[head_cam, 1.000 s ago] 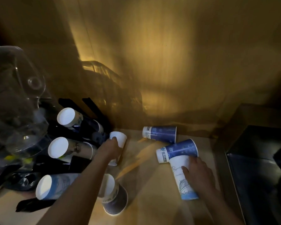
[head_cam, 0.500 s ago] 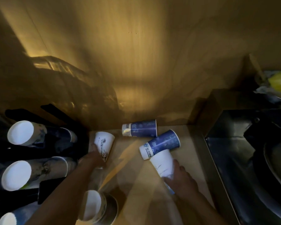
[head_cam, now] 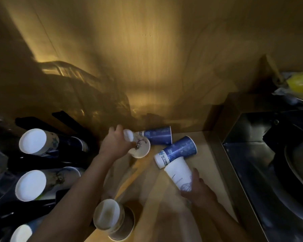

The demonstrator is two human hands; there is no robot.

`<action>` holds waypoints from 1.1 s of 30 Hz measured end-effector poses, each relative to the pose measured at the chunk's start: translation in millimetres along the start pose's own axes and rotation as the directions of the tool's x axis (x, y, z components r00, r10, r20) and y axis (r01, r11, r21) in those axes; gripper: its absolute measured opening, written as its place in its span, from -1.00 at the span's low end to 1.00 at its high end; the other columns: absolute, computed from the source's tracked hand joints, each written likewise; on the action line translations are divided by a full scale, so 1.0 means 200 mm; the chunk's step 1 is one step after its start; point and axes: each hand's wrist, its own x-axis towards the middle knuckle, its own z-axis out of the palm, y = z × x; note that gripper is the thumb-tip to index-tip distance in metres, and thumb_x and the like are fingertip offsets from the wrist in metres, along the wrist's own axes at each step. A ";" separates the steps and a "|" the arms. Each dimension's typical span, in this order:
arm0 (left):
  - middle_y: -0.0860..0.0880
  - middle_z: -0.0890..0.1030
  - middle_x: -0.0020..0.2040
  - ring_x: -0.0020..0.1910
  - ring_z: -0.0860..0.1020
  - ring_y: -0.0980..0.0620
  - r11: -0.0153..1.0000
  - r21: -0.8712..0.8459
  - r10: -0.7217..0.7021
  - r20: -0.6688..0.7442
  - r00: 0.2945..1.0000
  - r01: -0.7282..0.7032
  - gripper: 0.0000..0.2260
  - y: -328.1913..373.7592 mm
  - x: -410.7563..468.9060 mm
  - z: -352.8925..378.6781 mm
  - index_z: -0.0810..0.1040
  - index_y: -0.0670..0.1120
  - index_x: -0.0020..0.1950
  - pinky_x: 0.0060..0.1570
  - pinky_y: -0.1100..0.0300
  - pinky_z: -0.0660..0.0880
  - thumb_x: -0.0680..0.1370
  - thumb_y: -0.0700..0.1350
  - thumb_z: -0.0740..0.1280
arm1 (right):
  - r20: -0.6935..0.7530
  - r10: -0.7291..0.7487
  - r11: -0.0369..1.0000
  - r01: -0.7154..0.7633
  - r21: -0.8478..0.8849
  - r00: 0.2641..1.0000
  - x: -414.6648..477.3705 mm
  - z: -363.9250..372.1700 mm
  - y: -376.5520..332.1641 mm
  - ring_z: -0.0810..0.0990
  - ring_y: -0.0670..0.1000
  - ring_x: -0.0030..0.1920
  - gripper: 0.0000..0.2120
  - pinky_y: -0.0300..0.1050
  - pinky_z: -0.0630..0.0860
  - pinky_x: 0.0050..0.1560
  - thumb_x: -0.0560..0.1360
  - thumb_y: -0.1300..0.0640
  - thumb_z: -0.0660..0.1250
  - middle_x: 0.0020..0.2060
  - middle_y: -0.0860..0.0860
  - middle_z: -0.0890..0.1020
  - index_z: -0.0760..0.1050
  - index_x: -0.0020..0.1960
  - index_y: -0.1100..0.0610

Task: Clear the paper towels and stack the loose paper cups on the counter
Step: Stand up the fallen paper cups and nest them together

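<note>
Left hand (head_cam: 118,145) has its fingers wrapped round a small white cup (head_cam: 138,145), lifted and tilted, mouth toward camera. Right hand (head_cam: 198,191) grips a white printed cup (head_cam: 177,173) lying on the desk (head_cam: 206,165), base touching a blue cup (head_cam: 177,151); second blue cup (head_cam: 157,135) on its side by the wall. Near stack (head_cam: 112,219) sits at the front edge. Cups look light, thin-walled, easy to crush: hold mid-body, gentle squeeze. No paper towels visible. Dim light, motion blur; cup rack (head_cam: 37,163) at left partly cut off
</note>
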 end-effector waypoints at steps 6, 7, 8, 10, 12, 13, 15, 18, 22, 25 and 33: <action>-0.08 0.39 0.11 0.14 0.44 -0.11 0.973 -0.124 0.168 -0.198 0.966 -0.194 -0.46 0.21 -0.30 -0.07 0.33 -0.11 0.21 0.04 -0.04 0.48 0.32 -0.10 0.48 | -0.191 0.010 0.997 0.005 0.074 0.982 -0.01 -0.01 0.00 0.52 0.18 0.05 -0.34 0.05 0.50 0.00 0.24 -0.11 0.46 0.09 0.12 0.47 0.21 0.17 0.08; -0.03 0.37 0.08 0.13 0.43 -0.07 0.967 -0.149 0.173 -0.216 0.961 -0.207 -0.47 0.24 -0.35 -0.06 0.34 -0.10 0.21 0.02 0.04 0.44 0.32 -0.10 0.49 | -0.208 -0.002 0.997 0.017 0.072 0.978 -0.02 -0.02 0.01 0.51 0.17 0.05 -0.35 0.07 0.50 0.01 0.25 -0.10 0.45 0.10 0.11 0.46 0.22 0.19 0.07; 0.00 0.34 0.06 0.11 0.42 -0.03 0.963 -0.162 0.177 -0.224 0.958 -0.215 -0.48 0.25 -0.39 -0.04 0.35 -0.10 0.21 -0.01 0.14 0.37 0.33 -0.09 0.49 | -0.224 -0.012 0.996 0.031 0.079 0.974 -0.01 -0.03 0.01 0.50 0.17 0.05 -0.37 0.08 0.50 0.02 0.26 -0.09 0.44 0.10 0.11 0.44 0.24 0.20 0.07; 0.02 0.35 0.06 0.09 0.39 0.05 0.961 -0.177 0.177 -0.205 0.963 -0.215 -0.49 0.27 -0.46 0.04 0.38 -0.08 0.22 -0.06 0.29 0.22 0.34 -0.07 0.47 | -0.254 -0.028 0.991 0.060 0.121 0.967 -0.01 -0.06 0.03 0.49 0.19 0.05 -0.41 0.10 0.49 0.04 0.30 -0.07 0.44 0.12 0.14 0.42 0.29 0.22 0.08; -0.03 0.42 0.13 0.14 0.40 0.01 0.963 -0.191 0.165 -0.140 0.976 -0.190 -0.52 0.27 -0.52 0.14 0.39 -0.07 0.24 -0.05 0.27 0.24 0.38 -0.05 0.45 | -0.302 -0.036 0.984 0.087 0.157 0.952 -0.01 -0.09 0.05 0.49 0.20 0.05 -0.41 0.08 0.48 0.05 0.32 -0.06 0.44 0.13 0.16 0.42 0.33 0.24 0.11; -0.07 0.43 0.16 0.16 0.41 -0.03 0.967 -0.188 0.153 -0.105 0.983 -0.171 -0.52 0.26 -0.54 0.18 0.38 -0.09 0.24 -0.04 0.24 0.27 0.39 -0.05 0.45 | -0.333 -0.041 0.980 0.104 0.172 0.942 -0.01 -0.11 0.05 0.49 0.20 0.06 -0.41 0.07 0.47 0.06 0.32 -0.06 0.45 0.13 0.17 0.42 0.34 0.25 0.12; -0.11 0.41 0.22 0.19 0.43 -0.09 0.979 -0.164 0.114 -0.033 0.993 -0.118 -0.47 0.23 -0.56 0.28 0.35 -0.12 0.28 0.05 0.17 0.35 0.39 -0.05 0.46 | -0.379 -0.036 0.969 0.124 0.212 0.925 -0.01 -0.14 0.06 0.50 0.21 0.08 -0.37 0.09 0.48 0.07 0.29 -0.04 0.48 0.14 0.17 0.44 0.33 0.25 0.14; -0.11 0.38 0.28 0.25 0.41 -0.09 0.990 -0.109 0.089 0.046 0.995 -0.084 -0.41 0.18 -0.58 0.43 0.30 -0.11 0.37 0.18 0.11 0.38 0.42 -0.01 0.43 | -0.434 -0.005 0.956 0.132 0.262 0.901 -0.01 -0.19 0.06 0.51 0.20 0.10 -0.32 0.15 0.48 0.09 0.23 0.00 0.54 0.14 0.17 0.49 0.31 0.22 0.16; -0.06 0.40 0.26 0.21 0.39 -0.02 0.974 -0.200 0.117 0.034 0.992 -0.108 -0.38 0.12 -0.62 0.58 0.31 -0.09 0.36 0.16 0.17 0.34 0.38 0.00 0.47 | -0.465 -0.063 0.957 0.185 0.222 0.883 -0.02 -0.23 0.07 0.43 0.17 0.18 -0.32 0.16 0.38 0.21 0.22 0.06 0.55 0.17 0.15 0.47 0.29 0.23 0.13; 0.07 0.37 0.15 0.10 0.30 0.15 0.947 -0.303 0.113 0.013 0.994 -0.103 -0.37 0.09 -0.61 0.65 0.34 -0.03 0.34 0.05 0.26 0.23 0.34 0.00 0.51 | -0.469 -0.113 0.947 0.238 0.217 0.876 -0.04 -0.25 0.07 0.38 0.16 0.22 -0.31 0.21 0.31 0.27 0.25 0.05 0.52 0.20 0.13 0.43 0.27 0.27 0.09; 0.02 0.50 0.15 0.15 0.46 0.00 0.834 -0.552 0.037 0.060 0.998 0.002 -0.39 0.07 -0.59 0.75 0.39 0.03 0.22 0.12 0.08 0.46 0.26 -0.11 0.59 | -0.554 -0.350 0.844 0.510 0.164 0.756 -0.19 -0.45 -0.05 0.24 -0.04 0.18 -0.31 0.11 0.48 0.15 0.32 -0.12 0.40 0.13 -0.13 0.25 0.16 0.36 -0.24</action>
